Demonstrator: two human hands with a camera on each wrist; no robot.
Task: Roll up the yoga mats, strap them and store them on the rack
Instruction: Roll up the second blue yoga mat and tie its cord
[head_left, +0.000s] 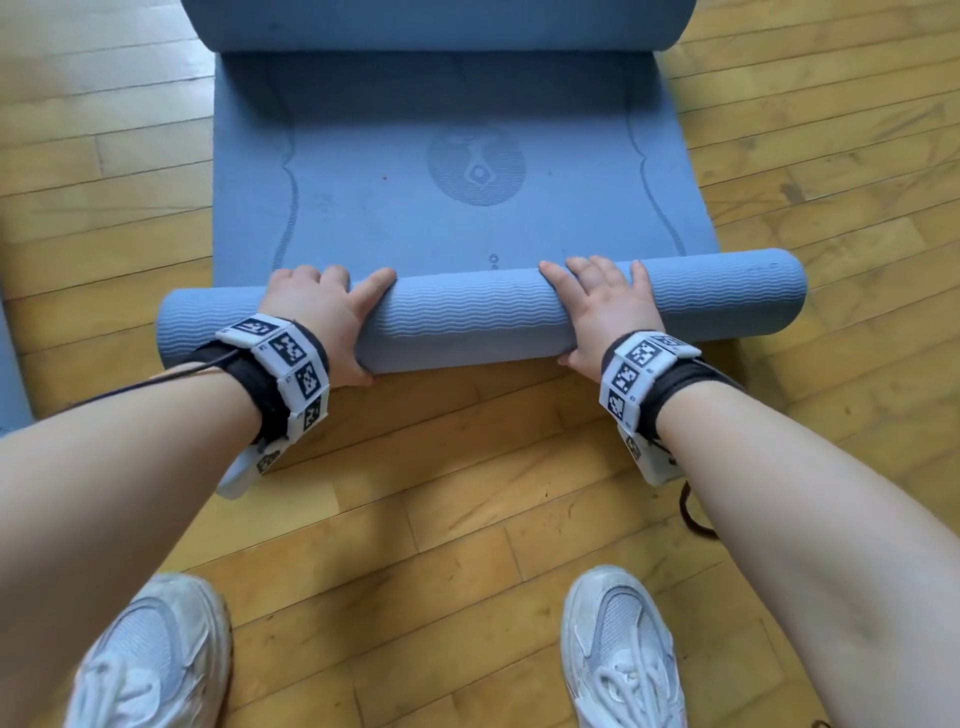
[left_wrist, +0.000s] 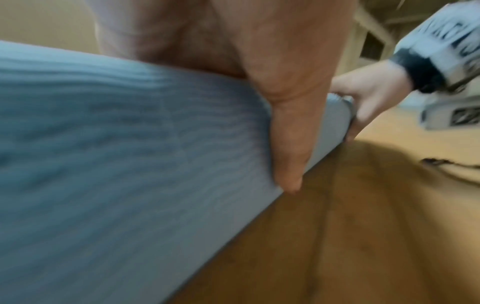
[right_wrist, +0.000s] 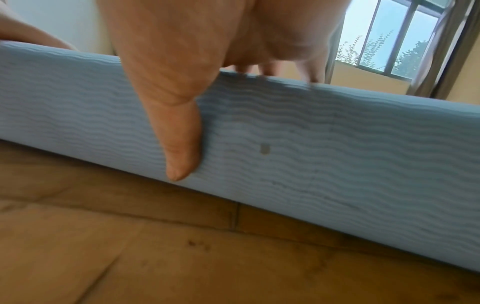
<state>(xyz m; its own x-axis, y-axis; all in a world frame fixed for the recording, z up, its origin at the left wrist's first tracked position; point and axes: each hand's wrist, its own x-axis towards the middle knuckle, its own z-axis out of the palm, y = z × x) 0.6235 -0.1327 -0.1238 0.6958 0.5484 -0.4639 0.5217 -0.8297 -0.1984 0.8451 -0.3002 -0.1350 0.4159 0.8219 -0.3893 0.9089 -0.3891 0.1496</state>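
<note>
Yoga mat roll under both hands

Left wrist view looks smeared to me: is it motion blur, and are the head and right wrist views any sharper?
Left wrist view: yes, the rolled mat and the right hand are streaked with motion blur. Right wrist view: sharper, the mat's wavy ribs are readable and the window is bright. Head view: sharp and evenly lit, both the left hand and right hand on the roll.
</note>
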